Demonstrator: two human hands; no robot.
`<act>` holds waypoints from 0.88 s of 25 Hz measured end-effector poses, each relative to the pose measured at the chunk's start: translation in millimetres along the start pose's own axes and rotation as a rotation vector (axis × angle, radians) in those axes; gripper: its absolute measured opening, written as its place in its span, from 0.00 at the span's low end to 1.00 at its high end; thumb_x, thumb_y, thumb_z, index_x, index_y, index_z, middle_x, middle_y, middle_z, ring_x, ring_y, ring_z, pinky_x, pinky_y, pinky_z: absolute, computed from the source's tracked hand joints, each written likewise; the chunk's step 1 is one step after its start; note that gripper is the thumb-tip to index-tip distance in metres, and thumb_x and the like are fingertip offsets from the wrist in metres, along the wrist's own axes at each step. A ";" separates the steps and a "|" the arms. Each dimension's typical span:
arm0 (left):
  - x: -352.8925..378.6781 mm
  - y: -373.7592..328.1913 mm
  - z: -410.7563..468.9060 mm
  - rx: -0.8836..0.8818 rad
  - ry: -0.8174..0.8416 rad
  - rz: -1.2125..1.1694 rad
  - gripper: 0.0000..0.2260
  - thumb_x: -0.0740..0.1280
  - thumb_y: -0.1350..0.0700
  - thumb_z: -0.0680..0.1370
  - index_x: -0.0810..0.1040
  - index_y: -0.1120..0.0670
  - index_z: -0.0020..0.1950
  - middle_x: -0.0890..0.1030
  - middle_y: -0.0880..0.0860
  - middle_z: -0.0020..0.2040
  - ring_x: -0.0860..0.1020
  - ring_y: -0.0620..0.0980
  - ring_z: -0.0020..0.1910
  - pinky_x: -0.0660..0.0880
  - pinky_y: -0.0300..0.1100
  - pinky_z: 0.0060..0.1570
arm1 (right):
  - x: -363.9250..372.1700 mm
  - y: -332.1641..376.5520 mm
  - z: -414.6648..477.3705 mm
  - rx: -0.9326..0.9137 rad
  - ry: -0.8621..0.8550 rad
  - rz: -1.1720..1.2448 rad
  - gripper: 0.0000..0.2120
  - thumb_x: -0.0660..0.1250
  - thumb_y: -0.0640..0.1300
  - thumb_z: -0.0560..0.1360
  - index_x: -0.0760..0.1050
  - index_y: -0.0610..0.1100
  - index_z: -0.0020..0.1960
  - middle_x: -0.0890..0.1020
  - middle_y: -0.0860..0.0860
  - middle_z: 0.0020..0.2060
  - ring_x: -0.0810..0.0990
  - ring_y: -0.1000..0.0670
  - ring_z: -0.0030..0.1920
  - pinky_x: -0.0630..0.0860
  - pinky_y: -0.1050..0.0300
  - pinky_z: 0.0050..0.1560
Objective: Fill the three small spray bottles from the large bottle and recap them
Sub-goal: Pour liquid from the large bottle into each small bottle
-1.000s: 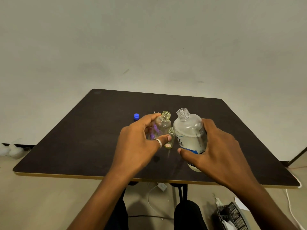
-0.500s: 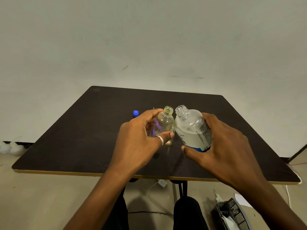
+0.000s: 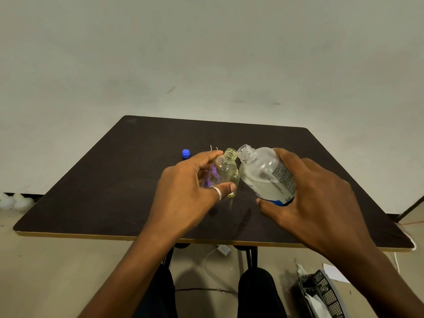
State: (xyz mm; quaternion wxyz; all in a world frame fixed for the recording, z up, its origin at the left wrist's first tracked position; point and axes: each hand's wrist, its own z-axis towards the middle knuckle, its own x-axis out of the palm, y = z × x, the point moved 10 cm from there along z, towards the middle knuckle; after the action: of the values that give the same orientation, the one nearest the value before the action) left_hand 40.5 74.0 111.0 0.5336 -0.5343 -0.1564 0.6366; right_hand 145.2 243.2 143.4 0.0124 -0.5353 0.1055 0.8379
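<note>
Large bottle: I see the large clear plastic bottle (image 3: 263, 175), with a printed label and a blue band at its base, over the middle of the table. It is uncapped and tipped left, partly full of clear liquid.
Small bottle: the small clear spray bottle (image 3: 226, 167), purple-printed and uncapped, is close to upright. Its threaded mouth is just beside the large bottle's mouth. I cannot tell whether liquid flows or whether its base touches the table.
Second small bottle: a second small bottle (image 3: 234, 180) stands behind it, mostly hidden.
Right hand: my view shows the right hand (image 3: 316, 193) wrapped round the large bottle's lower body.
Left hand: the left hand (image 3: 183, 196) grips the small clear spray bottle between fingers and thumb, with a silver ring (image 3: 217, 193) on the thumb.
Loose parts: a blue screw cap (image 3: 186, 153) sits beyond the left hand, with thin white tubes (image 3: 211, 147) near it.
Surface: the dark brown table (image 3: 91, 180) is matte with a pale edge band and rounded corners.
Room: a pale wall (image 3: 206, 53), scuffed in places, stands behind.
Floor: on the beige floor (image 3: 46, 271) are a white cable (image 3: 207, 267) and a white plug (image 3: 223, 248) under the table. At the right are a black mesh basket (image 3: 321, 292) and a sheet of white paper (image 3: 335, 273).
</note>
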 end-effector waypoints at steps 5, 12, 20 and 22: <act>2.1 4.4 0.5 -0.010 0.017 0.027 0.31 0.78 0.44 0.67 0.75 0.42 0.69 0.83 0.41 0.58 0.81 0.38 0.54 0.76 0.33 0.57 | -2.5 0.5 0.6 0.007 0.015 -0.047 0.43 0.72 0.65 0.63 0.60 0.57 0.73 0.78 0.52 0.55 0.79 0.50 0.49 0.79 0.53 0.44; 6.2 11.4 -0.3 -0.044 0.044 0.000 0.29 0.80 0.45 0.66 0.78 0.42 0.66 0.84 0.41 0.54 0.82 0.39 0.52 0.80 0.44 0.58 | -2.7 -2.2 0.9 -0.004 0.026 -0.092 0.43 0.74 0.63 0.63 0.63 0.56 0.73 0.79 0.53 0.53 0.79 0.51 0.46 0.76 0.57 0.41; 10.2 12.0 -0.6 -0.056 0.074 -0.018 0.27 0.80 0.46 0.65 0.79 0.40 0.62 0.84 0.39 0.51 0.82 0.37 0.50 0.80 0.39 0.55 | -1.1 -6.9 3.3 -0.018 0.007 -0.107 0.43 0.76 0.61 0.62 0.64 0.56 0.73 0.79 0.53 0.54 0.78 0.51 0.47 0.71 0.61 0.41; 10.8 12.2 -0.7 -0.056 0.077 -0.016 0.27 0.80 0.45 0.64 0.79 0.40 0.62 0.84 0.39 0.51 0.82 0.37 0.50 0.80 0.38 0.55 | -0.6 -7.6 4.1 -0.020 0.005 -0.110 0.43 0.76 0.60 0.62 0.64 0.55 0.73 0.79 0.52 0.54 0.78 0.50 0.47 0.70 0.61 0.41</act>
State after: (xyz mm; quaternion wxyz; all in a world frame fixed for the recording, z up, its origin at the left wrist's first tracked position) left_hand 36.3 78.3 95.8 0.5289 -0.5719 -0.1578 0.6068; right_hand 142.8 251.5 144.3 0.0529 -0.5424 0.0677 0.8357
